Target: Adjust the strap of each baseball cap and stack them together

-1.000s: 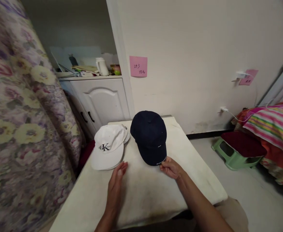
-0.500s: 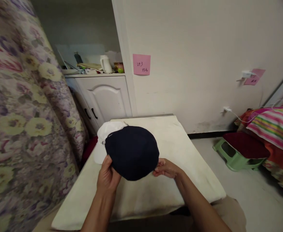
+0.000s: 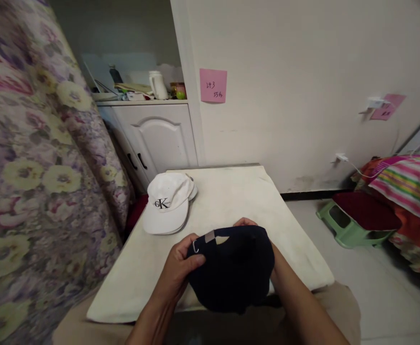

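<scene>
A dark navy baseball cap (image 3: 231, 278) is held up over the table's near edge, its back strap and small metal buckle facing upward. My left hand (image 3: 183, 261) pinches its left rim near the buckle, thumb on top. Behind the cap's far right side is my right hand (image 3: 245, 222), closed at the rim; most of its fingers are hidden by the cap. On the table to the left lies a white cap (image 3: 170, 196) with black "CK" letters on its front. Another white brim or cap shows partly beneath and behind it.
The cream-covered table (image 3: 231, 196) stands against the wall. A floral curtain (image 3: 51, 191) hangs close on the left. Behind is a white cabinet (image 3: 163, 139) with a white jug (image 3: 158, 85) on top. At right are a green stool (image 3: 342, 225) and a striped bed cover (image 3: 411, 177).
The navy cap has come nearer and to the right, turned from its smooth crown to show its strap side. The white cap's letters are now uncovered.
</scene>
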{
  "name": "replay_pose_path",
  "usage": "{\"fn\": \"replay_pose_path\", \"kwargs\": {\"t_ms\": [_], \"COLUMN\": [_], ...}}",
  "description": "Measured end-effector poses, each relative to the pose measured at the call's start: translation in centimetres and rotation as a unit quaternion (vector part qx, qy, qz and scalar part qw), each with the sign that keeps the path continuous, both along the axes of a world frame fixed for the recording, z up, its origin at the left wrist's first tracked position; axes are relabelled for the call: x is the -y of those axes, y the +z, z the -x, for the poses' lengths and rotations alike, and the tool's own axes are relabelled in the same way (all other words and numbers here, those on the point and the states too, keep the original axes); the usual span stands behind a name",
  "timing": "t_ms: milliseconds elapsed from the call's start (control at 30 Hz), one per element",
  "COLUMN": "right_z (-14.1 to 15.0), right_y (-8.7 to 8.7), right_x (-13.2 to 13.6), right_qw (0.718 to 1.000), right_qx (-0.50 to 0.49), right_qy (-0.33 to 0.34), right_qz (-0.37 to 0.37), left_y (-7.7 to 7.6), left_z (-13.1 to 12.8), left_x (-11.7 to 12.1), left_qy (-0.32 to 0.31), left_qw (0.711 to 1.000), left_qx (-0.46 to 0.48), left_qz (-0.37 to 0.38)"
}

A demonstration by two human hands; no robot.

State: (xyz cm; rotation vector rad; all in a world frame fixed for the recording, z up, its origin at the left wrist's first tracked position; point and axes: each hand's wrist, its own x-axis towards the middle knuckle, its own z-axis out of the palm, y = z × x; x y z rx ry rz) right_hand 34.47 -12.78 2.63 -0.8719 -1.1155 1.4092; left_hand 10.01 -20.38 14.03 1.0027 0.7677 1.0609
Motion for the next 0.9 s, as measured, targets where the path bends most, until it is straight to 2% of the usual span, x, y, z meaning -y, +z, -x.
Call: {"fn": "replay_pose_path", "kwargs": {"t_ms": [200, 333, 400, 467, 533, 600, 667, 767, 900], "right_z": [-0.8, -1.6, -2.3, -3.1, -3.3, -2.9, -1.7, 0.5, 2.0], "right_y": [-0.8, -0.4, 0.7, 2.6, 5.1, 7.6, 9.5, 10.5, 10.0], "right_x": [-1.0, 0.4, 2.0, 3.9, 6.1, 8.1, 9.7, 10.9, 11.2], "right_qw": [0.996, 0.994, 0.995, 0.997, 0.999, 0.986, 0.967, 0.952, 0.95], "right_qx": [-0.087, -0.104, -0.096, -0.068, 0.041, 0.138, 0.226, 0.27, 0.266], "right_qy": [-0.016, -0.031, -0.03, -0.014, 0.029, 0.084, 0.092, 0.086, 0.069], "right_qz": [0.027, 0.025, 0.024, 0.02, -0.021, -0.041, -0.071, -0.112, -0.146], "left_y": [-0.6, -0.4, -0.5, -0.9, -1.2, -1.5, -1.6, -1.6, -1.2], "left_z": [-0.4, -1.1, -1.4, -1.6, -1.9, -2.3, -2.6, -2.7, -2.1], "left_x": [0.5, 1.2, 1.6, 1.9, 2.1, 2.3, 2.4, 2.7, 3.0], "left_qy": [-0.012, -0.033, -0.046, -0.056, -0.063, -0.066, -0.068, -0.066, -0.091], "left_qw": [0.994, 0.978, 0.969, 0.964, 0.962, 0.96, 0.96, 0.959, 0.953], "left_qx": [-0.109, -0.207, -0.238, -0.255, -0.262, -0.268, -0.27, -0.268, -0.276], "left_qz": [-0.004, -0.018, -0.035, -0.042, -0.036, -0.035, -0.04, -0.056, -0.084]}}
